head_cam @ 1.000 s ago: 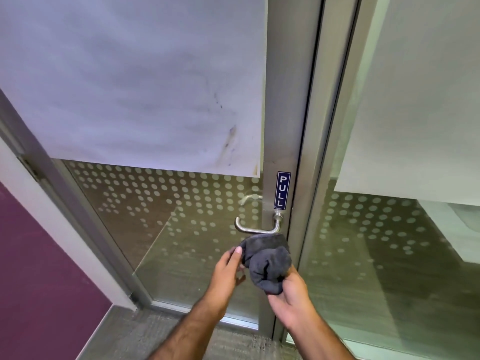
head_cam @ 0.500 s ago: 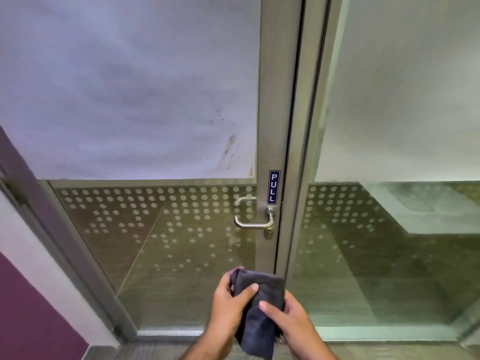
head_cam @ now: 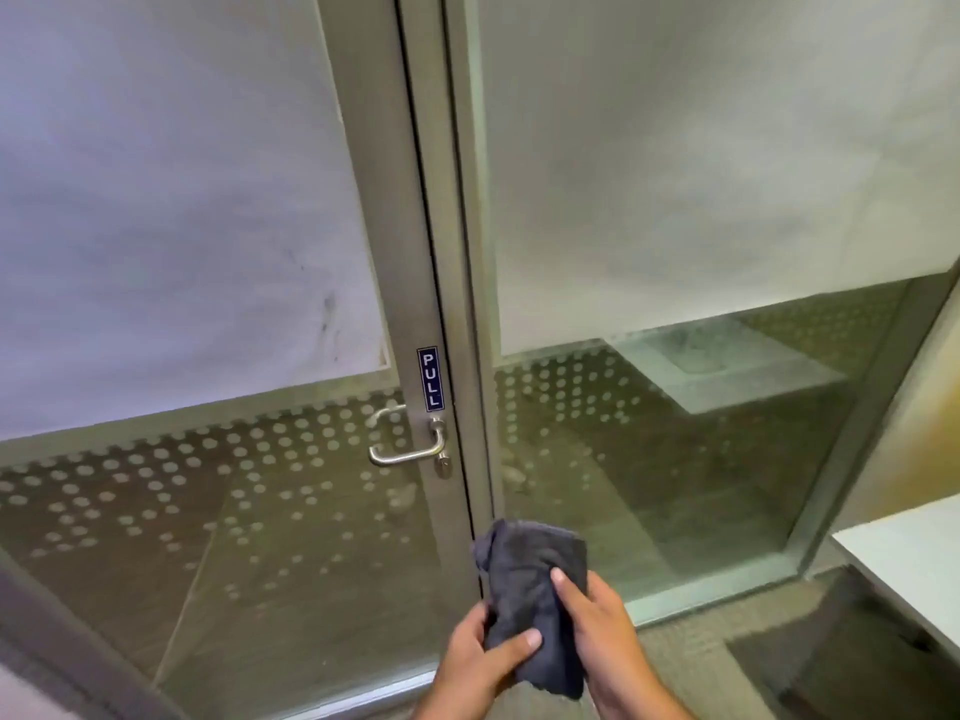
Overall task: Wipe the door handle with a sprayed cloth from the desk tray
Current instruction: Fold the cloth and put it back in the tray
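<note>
A steel lever door handle point(head_cam: 408, 453) juts from the metal frame of a glass door, just under a blue PULL label point(head_cam: 430, 379). Well below and right of it, both my hands hold a crumpled dark grey cloth point(head_cam: 532, 595). My left hand point(head_cam: 480, 662) grips its lower left part with the thumb across the fabric. My right hand point(head_cam: 602, 634) clasps its right side, index finger laid on top. The cloth is apart from the handle.
The door frame point(head_cam: 415, 252) runs upright through the middle, with frosted, dotted glass panels on both sides. A white desk corner point(head_cam: 914, 569) juts in at the right edge, dark floor beneath it. Grey carpet lies below my hands.
My hands and the cloth have dropped away from the handle and shifted right. The view has swung right, bringing the desk corner into sight.
</note>
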Demonstrator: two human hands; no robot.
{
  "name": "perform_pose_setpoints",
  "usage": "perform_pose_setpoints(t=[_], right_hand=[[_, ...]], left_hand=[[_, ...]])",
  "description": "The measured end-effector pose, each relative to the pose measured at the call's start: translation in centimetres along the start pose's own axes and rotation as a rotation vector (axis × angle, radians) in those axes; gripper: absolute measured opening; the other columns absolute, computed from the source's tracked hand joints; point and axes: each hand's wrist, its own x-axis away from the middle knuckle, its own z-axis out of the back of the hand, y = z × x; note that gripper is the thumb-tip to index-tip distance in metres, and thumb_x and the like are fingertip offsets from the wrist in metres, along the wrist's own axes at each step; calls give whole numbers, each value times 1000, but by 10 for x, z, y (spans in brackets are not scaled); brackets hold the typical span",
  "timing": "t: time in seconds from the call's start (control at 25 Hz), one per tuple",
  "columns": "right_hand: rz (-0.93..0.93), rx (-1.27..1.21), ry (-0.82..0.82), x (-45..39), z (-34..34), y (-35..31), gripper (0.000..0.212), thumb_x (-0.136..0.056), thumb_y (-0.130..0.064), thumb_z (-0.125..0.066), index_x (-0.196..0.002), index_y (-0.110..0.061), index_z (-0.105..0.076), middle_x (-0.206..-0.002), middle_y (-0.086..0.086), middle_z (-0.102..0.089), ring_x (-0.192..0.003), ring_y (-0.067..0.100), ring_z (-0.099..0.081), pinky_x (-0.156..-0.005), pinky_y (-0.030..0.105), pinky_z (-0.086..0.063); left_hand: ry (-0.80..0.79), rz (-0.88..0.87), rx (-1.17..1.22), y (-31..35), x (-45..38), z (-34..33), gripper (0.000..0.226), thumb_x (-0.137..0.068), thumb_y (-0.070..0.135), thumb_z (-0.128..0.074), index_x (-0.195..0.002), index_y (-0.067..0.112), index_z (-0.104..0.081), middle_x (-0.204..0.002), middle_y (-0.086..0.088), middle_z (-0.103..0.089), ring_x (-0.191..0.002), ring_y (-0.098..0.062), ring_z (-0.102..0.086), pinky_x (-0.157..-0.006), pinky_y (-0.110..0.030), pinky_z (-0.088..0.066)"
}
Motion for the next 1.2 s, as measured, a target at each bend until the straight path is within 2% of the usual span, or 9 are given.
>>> perform_pose_setpoints(t=[0.12, 0.28, 0.44, 0.56, 0.68, 0.84, 1.0, 1.08, 1.2], right_hand=[[26, 142, -14, -14, 55, -41, 22, -108, -14, -56, -114, -8, -76, -110, 10, -84, -112, 31, -77, -102, 51, -59], [73, 225, -22, -30, 142, -92, 23, -109, -16, -53, -116, -15, -75, -111, -1, -84, -110, 18, -78, -85, 26, -61], [25, 149, 42, -45, 247, -137, 22, -106, -15, -59, -122, -14, -73, -117, 6, -82, -113, 25, -77, -97, 40, -62], [-44, 47, 191, -44, 323, -152, 20, -103, -18, -65, -119, -12, -73, -116, 12, -81, -114, 33, -75, -101, 50, -59], [-104, -12, 289, -32, 381, -150, 24, -103, -28, -63, -123, -20, -73, -122, 7, -80, -115, 26, -76, -104, 49, -60], [-93, -112, 341, -17, 446, -137, 47, -96, -38, -71, -140, -26, -66, -133, 3, -76, -124, 25, -73, -111, 53, -54], [-104, -101, 477, -13, 500, -138, 68, -82, -24, -81, -146, -25, -58, -135, 5, -75, -124, 27, -72, -110, 52, -55], [-105, -71, 591, -19, 525, -144, 69, -82, -22, -81, -147, -26, -57, -135, 1, -74, -123, 26, -71, -108, 48, -58], [-70, -78, 769, -39, 548, -155, 66, -86, -30, -83, -147, -28, -56, -136, -3, -72, -121, 23, -71, -103, 45, -61]], left_hand=[[-51, -7, -56, 4, -19, -57, 86, -53, 11, -96, -132, 2, -64, -120, -20, -81, -111, -34, -78, -90, -41, -64], [-168, 13, 13, 0, -49, -152, 83, -64, 21, -96, -139, 10, -62, -131, -16, -78, -123, -34, -74, -97, -43, -63], [-146, 60, -17, -23, -78, -267, 55, -89, 38, -82, -135, 10, -71, -130, -17, -78, -121, -36, -75, -100, -48, -62], [-189, 97, -96, -43, -94, -338, 52, -92, 41, -71, -131, 6, -73, -126, -18, -80, -117, -35, -77, -95, -43, -64], [-272, 169, -177, -67, -104, -392, 47, -98, 42, -65, -129, 7, -74, -123, -16, -81, -115, -35, -78, -103, -48, -59], [-405, 273, -324, -105, -117, -464, 41, -109, 42, -56, -128, 11, -76, -120, -11, -83, -111, -31, -80, -108, -54, -57], [-502, 369, -365, -131, -139, -522, 48, -110, 46, -51, -125, 10, -77, -117, -14, -83, -108, -32, -80, -105, -51, -59], [-564, 417, -371, -139, -157, -548, 47, -110, 45, -53, -125, 7, -77, -118, -17, -82, -111, -34, -79, -107, -51, -58], [-698, 428, -370, -149, -192, -579, 44, -99, 31, -73, -134, 5, -70, -122, -20, -80, -115, -37, -78, -109, -53, -58]])
